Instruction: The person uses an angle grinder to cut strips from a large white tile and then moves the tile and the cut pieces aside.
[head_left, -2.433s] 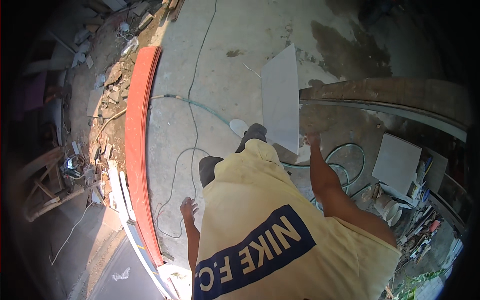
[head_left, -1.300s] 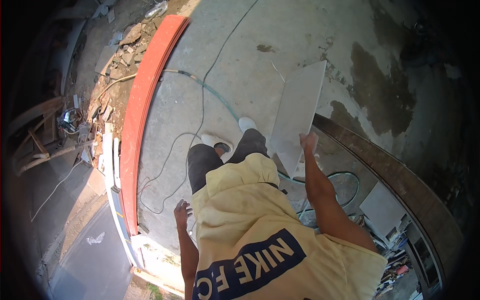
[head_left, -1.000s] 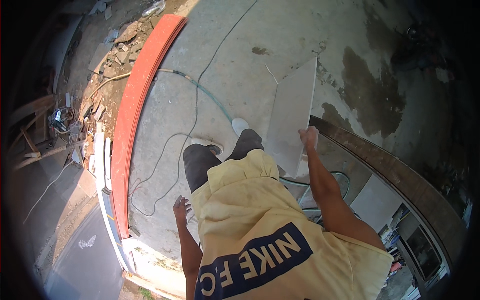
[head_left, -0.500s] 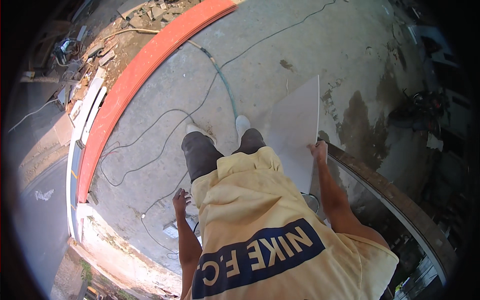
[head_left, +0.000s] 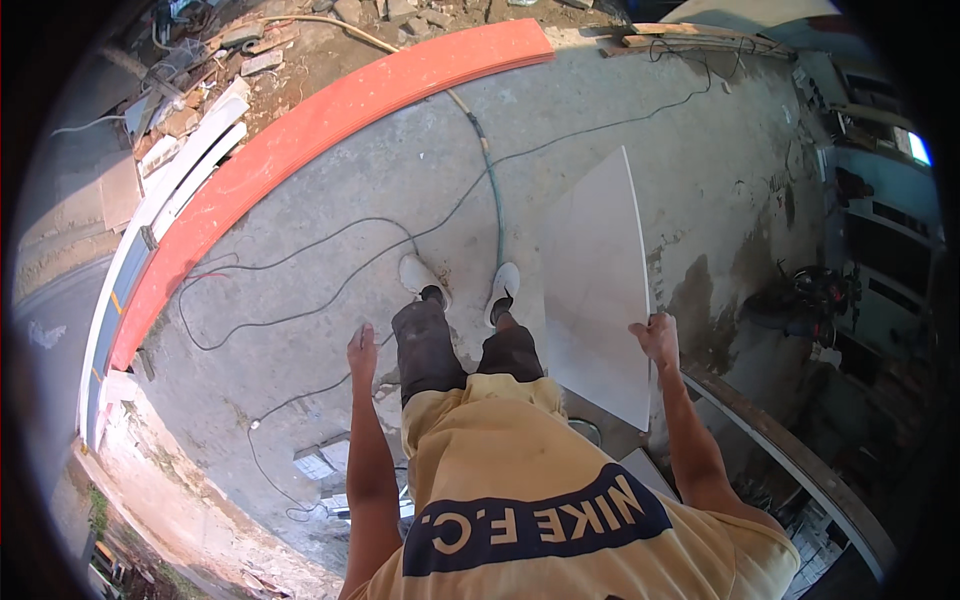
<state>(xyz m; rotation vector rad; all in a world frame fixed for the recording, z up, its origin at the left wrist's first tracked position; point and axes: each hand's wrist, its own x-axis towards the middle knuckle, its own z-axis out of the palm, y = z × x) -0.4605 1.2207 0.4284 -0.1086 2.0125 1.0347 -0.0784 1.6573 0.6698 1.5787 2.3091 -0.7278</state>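
Note:
A large, thin white panel (head_left: 595,290) stands tilted on the concrete to the right of my legs. My right hand (head_left: 657,338) is closed over its right edge, with the thumb on the near face; the other fingers are partly hidden. Out to the left hangs my left hand (head_left: 363,350), fingers loosely stretched and holding nothing. It is well apart from the panel, above a dark cable on the floor.
Long orange boards (head_left: 330,110) curve along the far left. A dark cable (head_left: 345,285) and a green hose (head_left: 497,200) cross the concrete near my shoes. Rubble (head_left: 260,60) lies beyond the boards. A motorbike (head_left: 810,300) stands at right, beside a long ledge (head_left: 780,440).
The panel and my right hand have shifted slightly, the hand now lower against the edge. My left hand has risen a little. The view has tilted, bringing more of the far floor into sight.

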